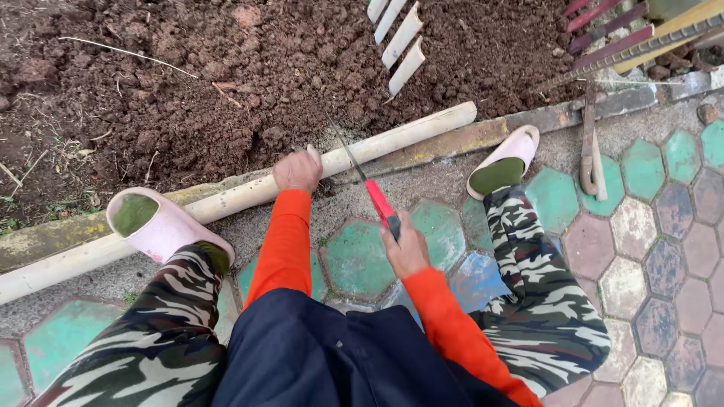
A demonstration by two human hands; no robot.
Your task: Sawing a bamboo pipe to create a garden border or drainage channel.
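My right hand (407, 249) grips the red-handled saw (371, 192), blade across the bamboo pole (249, 192) lying along the curb. Left hand (297, 169) clamps the pole at ten o'clock of the cut; a jumping blade could nick those fingers.

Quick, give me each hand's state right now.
Left hand: closed, gripping the long pale bamboo pole and pinning it down.
Right hand: closed around the red handle of the thin-bladed hand saw.

One bamboo pole (249, 192), one saw (369, 188), perhaps four split slats (403, 49).
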